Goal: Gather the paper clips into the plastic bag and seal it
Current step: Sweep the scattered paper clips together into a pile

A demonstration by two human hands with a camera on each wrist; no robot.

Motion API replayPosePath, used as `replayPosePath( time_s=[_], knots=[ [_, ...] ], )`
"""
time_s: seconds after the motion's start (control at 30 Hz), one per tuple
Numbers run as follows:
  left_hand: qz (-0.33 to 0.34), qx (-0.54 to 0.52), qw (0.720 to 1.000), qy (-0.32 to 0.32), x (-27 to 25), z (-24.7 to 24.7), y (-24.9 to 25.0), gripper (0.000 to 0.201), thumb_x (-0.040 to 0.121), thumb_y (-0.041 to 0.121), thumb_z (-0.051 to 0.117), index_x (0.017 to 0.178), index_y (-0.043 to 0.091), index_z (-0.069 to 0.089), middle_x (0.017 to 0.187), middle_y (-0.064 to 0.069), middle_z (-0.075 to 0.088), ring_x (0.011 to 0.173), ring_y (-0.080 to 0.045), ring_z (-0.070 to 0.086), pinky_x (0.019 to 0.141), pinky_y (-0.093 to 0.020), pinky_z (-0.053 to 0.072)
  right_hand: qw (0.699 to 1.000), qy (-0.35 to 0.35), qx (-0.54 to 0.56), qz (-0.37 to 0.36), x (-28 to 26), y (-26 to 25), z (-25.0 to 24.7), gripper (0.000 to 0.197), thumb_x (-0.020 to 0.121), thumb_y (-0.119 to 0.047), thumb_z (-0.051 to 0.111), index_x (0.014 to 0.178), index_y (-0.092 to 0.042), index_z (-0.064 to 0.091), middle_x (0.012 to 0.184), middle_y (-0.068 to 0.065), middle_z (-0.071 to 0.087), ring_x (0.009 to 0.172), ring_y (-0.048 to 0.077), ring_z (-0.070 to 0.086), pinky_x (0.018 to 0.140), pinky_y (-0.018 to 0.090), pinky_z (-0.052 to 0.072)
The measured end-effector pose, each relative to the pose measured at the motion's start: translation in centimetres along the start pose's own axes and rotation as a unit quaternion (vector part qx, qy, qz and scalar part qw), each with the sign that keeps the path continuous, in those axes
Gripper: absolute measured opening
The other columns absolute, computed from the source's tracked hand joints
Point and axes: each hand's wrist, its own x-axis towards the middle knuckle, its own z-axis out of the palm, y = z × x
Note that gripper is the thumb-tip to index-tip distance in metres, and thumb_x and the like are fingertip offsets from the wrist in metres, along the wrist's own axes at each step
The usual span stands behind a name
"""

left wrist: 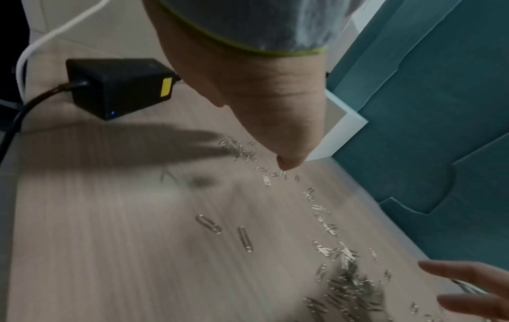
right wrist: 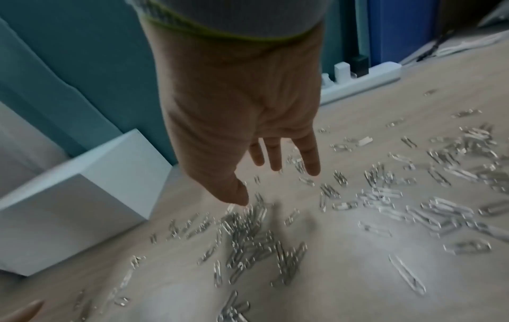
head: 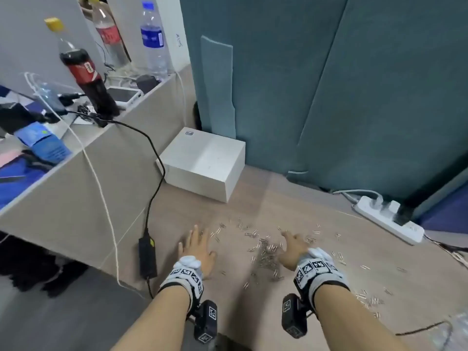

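Note:
Many silver paper clips (head: 266,252) lie scattered over the wooden desk (head: 316,287), thickest in a heap between my hands (right wrist: 253,237) (left wrist: 349,283). My left hand (head: 200,245) lies flat with straight fingers at the left edge of the clips, holding nothing. My right hand (head: 293,247) hovers palm down with spread, straight fingers (right wrist: 275,156) over the heap's right side, empty as well. A clear plastic bag (head: 458,328) shows at the desk's front right corner, partly cut off by the frame.
A black power adapter (head: 147,257) with its cable lies left of my left hand. A white box (head: 205,163) stands at the back against the teal partition (head: 329,84). A white power strip (head: 387,219) sits back right. Bottles (head: 83,69) stand on the neighbouring desk.

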Motion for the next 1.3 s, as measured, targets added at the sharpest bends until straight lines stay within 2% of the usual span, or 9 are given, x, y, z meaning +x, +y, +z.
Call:
replayPosePath(
  time_s=[0.2,0.37,0.5,0.6,0.7,0.87,1.0,1.17,1.3],
  knots=[
    [-0.012,0.022,0.999,-0.039,3.5,3.0,-4.1,0.077,0.1,0.04,0.042,0.157,0.045,-0.009,0.169,0.002,-0.017,0.156,-0.025,-0.01,0.123,-0.059,0.009,0.989,0.066,0.061,0.12,4.7,-0.6,7.9,0.057,0.092,-0.003,0.057,0.137,-0.037,0.052,0.129,0.011,0.047,0.114,0.031,0.05,0.104,0.046,0.047],
    [-0.01,0.001,1.0,-0.027,5.6,5.3,-4.7,0.072,0.101,0.04,0.034,0.158,0.043,-0.011,0.167,0.002,-0.021,0.156,-0.025,-0.014,0.124,-0.056,0.003,0.988,0.09,0.0,0.124,4.5,-1.5,7.8,0.063,0.085,0.001,0.063,0.131,-0.039,0.052,0.125,0.008,0.044,0.114,0.025,0.043,0.096,0.033,0.041],
    [0.075,0.0,0.997,-0.02,5.7,7.2,-2.0,0.072,0.101,0.041,0.031,0.16,0.031,-0.01,0.166,0.002,-0.024,0.155,-0.023,-0.015,0.125,-0.051,-0.002,0.997,0.038,0.007,0.066,4.2,-2.3,7.6,0.073,0.073,0.003,0.062,0.135,-0.029,0.041,0.124,0.008,0.038,0.109,0.026,0.042,0.083,0.03,0.041],
    [0.183,0.006,0.982,-0.055,4.8,8.2,0.1,0.072,0.102,0.041,0.026,0.159,0.027,-0.016,0.162,0.009,-0.029,0.153,-0.015,-0.023,0.126,-0.048,-0.003,0.999,0.017,0.041,0.023,4.2,-3.4,7.9,0.074,0.072,-0.008,0.073,0.137,-0.029,0.043,0.124,0.006,0.038,0.111,0.026,0.048,0.091,0.033,0.048],
    [0.249,0.032,0.966,-0.057,5.3,7.8,0.3,0.069,0.103,0.041,0.024,0.16,0.029,-0.013,0.165,0.01,-0.025,0.152,-0.013,-0.023,0.127,-0.046,0.001,0.995,-0.003,0.101,-0.017,4.4,-3.7,7.5,0.077,0.071,0.001,0.069,0.134,-0.034,0.045,0.118,-0.002,0.035,0.11,0.021,0.051,0.1,0.028,0.047],
    [0.134,0.028,0.99,0.038,10.5,5.1,-1.4,0.067,0.105,0.041,0.026,0.161,0.025,-0.007,0.166,-0.001,-0.018,0.155,-0.024,-0.013,0.125,-0.051,-0.005,0.995,0.084,0.043,0.029,6.4,-3.4,5.9,0.092,0.074,-0.002,0.066,0.151,-0.035,0.029,0.143,0.004,0.037,0.129,0.027,0.041,0.106,0.045,0.045],
    [0.06,0.02,0.997,0.048,13.5,5.6,-2.9,0.069,0.104,0.044,0.029,0.162,0.022,0.0,0.17,-0.002,-0.009,0.157,-0.022,-0.006,0.126,-0.051,0.001,0.995,0.093,0.024,0.013,7.7,-3.3,6.3,0.083,0.073,-0.002,0.069,0.136,-0.046,0.037,0.141,0.002,0.039,0.126,0.026,0.042,0.104,0.043,0.044],
    [0.217,0.011,0.976,0.016,13.2,7.8,0.2,0.072,0.098,0.049,0.011,0.161,0.02,-0.006,0.169,0.003,-0.012,0.155,-0.013,-0.016,0.127,-0.044,-0.004,0.99,0.067,0.106,-0.068,8.8,-4.2,7.5,0.066,0.076,0.0,0.072,0.128,-0.036,0.054,0.14,-0.004,0.041,0.128,0.02,0.04,0.112,0.039,0.04],
    [0.305,0.027,0.952,-0.014,11.5,9.1,2.0,0.068,0.103,0.046,0.021,0.161,0.025,-0.006,0.169,0.009,-0.014,0.153,-0.008,-0.019,0.127,-0.045,0.005,0.98,0.106,0.144,-0.083,9.2,-3.5,7.2,0.065,0.078,0.002,0.064,0.13,-0.036,0.055,0.13,-0.01,0.048,0.121,0.014,0.043,0.107,0.04,0.044]
  ],
)
